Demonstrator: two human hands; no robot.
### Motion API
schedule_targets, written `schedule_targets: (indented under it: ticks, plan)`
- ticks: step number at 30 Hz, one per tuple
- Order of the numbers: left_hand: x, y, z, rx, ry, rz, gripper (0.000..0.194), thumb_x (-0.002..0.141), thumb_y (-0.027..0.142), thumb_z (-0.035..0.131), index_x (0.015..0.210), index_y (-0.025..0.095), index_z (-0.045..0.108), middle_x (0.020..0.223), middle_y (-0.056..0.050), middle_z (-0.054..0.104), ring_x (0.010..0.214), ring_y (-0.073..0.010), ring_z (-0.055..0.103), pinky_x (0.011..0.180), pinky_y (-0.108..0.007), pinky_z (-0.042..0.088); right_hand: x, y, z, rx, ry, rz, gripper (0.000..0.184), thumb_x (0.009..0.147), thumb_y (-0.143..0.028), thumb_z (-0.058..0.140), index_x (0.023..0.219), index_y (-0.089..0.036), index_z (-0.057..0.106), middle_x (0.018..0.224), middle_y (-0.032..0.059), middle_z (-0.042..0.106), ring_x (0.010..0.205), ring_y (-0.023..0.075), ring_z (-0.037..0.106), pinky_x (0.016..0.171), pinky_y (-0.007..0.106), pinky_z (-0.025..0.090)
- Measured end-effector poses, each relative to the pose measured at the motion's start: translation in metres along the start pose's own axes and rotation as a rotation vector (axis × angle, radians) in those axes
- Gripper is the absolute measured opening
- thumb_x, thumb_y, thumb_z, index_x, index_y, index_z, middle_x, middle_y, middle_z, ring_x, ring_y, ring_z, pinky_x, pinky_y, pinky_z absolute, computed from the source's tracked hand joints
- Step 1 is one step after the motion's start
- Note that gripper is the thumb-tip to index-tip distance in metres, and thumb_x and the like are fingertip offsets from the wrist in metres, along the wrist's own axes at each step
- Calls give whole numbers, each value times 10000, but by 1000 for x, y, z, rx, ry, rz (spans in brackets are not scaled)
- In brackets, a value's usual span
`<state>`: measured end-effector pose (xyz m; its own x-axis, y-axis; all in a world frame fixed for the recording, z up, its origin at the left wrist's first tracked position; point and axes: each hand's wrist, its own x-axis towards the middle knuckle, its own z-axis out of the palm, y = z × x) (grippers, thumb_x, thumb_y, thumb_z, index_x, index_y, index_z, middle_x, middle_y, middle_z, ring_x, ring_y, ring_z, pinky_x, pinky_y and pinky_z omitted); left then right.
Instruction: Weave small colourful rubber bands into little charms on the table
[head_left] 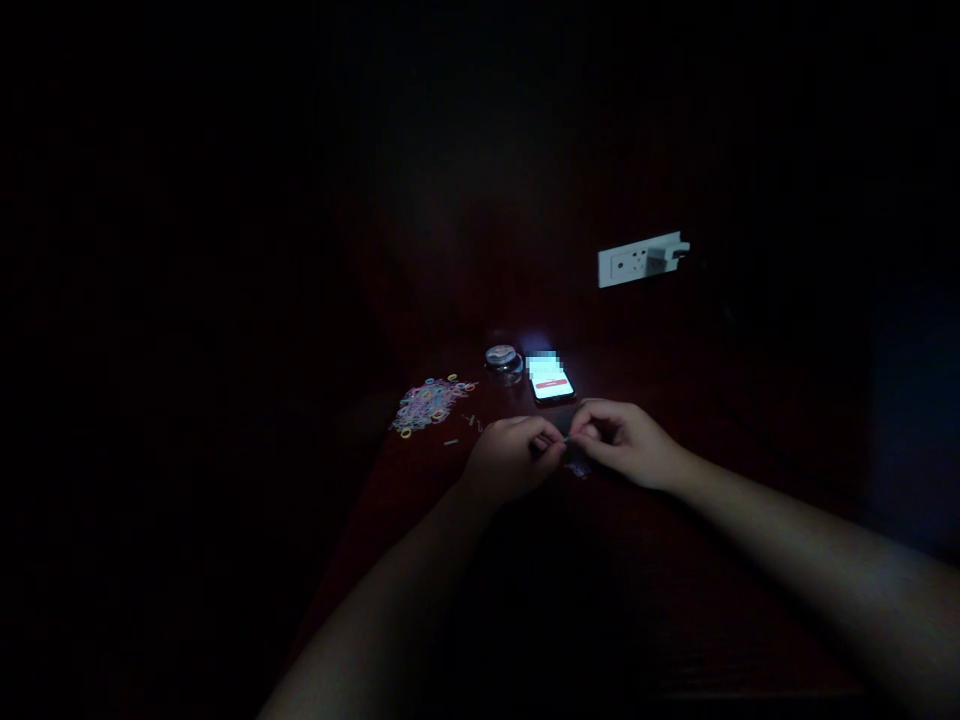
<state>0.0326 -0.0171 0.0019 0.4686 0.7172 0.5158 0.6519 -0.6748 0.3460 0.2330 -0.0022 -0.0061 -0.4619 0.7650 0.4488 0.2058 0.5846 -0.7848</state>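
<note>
My left hand (516, 455) and my right hand (626, 442) meet above a dark red table. Thumb and fingers of each are pinched together, the fingertips almost touching. Something tiny and pale shows between them, too small and dim to name. Just below the fingertips lies a small clump of pale purple bands (577, 468). Left of my left hand is a heap of small coloured elastic bands (431, 403), with several yellow rings among them. A few thin pale pieces (451, 442) lie scattered between the heap and that hand.
A phone (553, 385) with a lit screen lies beyond my hands. Beside it stands a small clear jar (503, 366) with a lid. A white wall socket (639, 262) with a plug in it is at the back right. The surroundings are very dark.
</note>
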Motion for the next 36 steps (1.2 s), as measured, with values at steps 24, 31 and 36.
schedule_targets:
  ticks: [24,31,36]
  plan:
    - [-3,5,-6,-22,49,13,76,824,249,590,835,205,651,778,0,688,732,-128,620,661,-244,462,-1,2,-3,-133,-47,-14,177,849,-324,583,788,-160,612,661,0,534,585,111,467,538,230,394]
    - [-3,4,-6,-22,46,23,92,841,246,584,842,202,665,785,-3,696,724,-121,620,672,-238,463,-1,3,-4,-115,-81,4,135,829,-283,585,793,-154,602,651,-3,534,555,103,461,506,224,376]
    - [-3,2,-5,-35,46,21,112,853,266,585,854,205,679,797,5,702,723,-117,620,674,-236,463,-1,6,-4,-117,-69,-5,134,832,-282,575,794,-155,595,660,-4,534,571,105,465,520,224,383]
